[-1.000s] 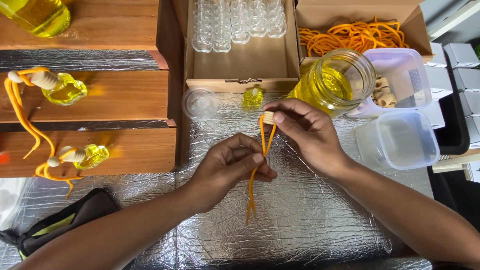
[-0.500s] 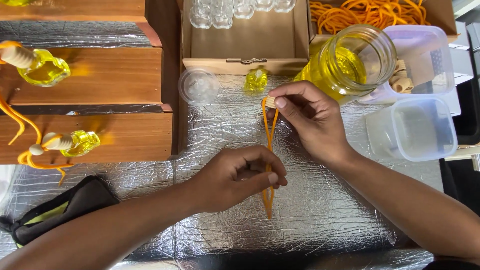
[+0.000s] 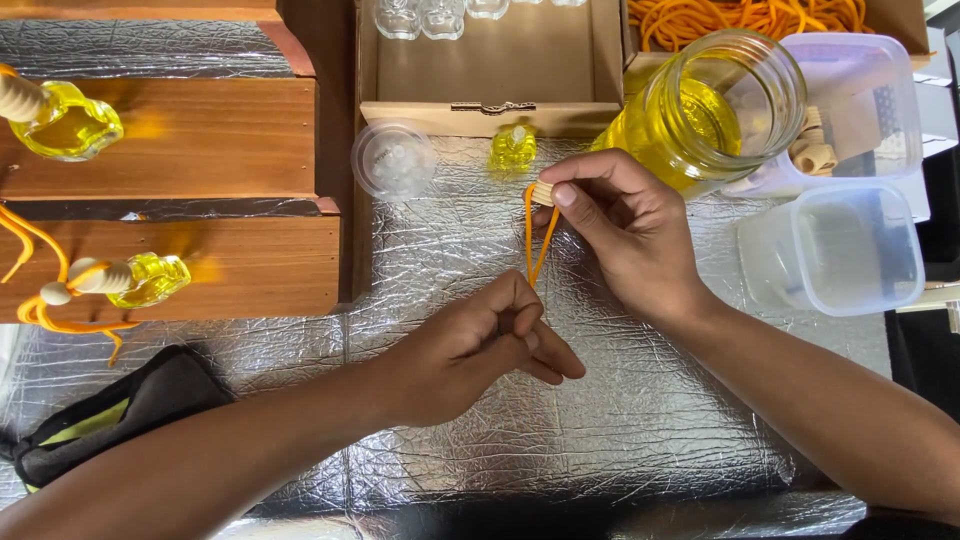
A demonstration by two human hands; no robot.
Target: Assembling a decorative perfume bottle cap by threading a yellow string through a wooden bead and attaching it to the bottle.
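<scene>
Right hand [image 3: 625,235] pinches a small wooden cap [image 3: 542,192] with a looped orange cord [image 3: 537,240] above the crinkled silver foil mat [image 3: 450,250]; left hand [image 3: 480,345] grips the cord's lower end, beside a glass jar of yellow liquid [image 3: 715,110].

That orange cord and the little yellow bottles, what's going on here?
A person works with bare hands over a foil-covered table. The right hand pinches a small wooden cap with an orange cord hanging from it; the left hand grips the cord's lower end, pulling it taut. A small filled bottle and a big jar of yellow liquid stand just beyond. Two bottles already capped and corded lie on the wooden shelves to the left.
</scene>
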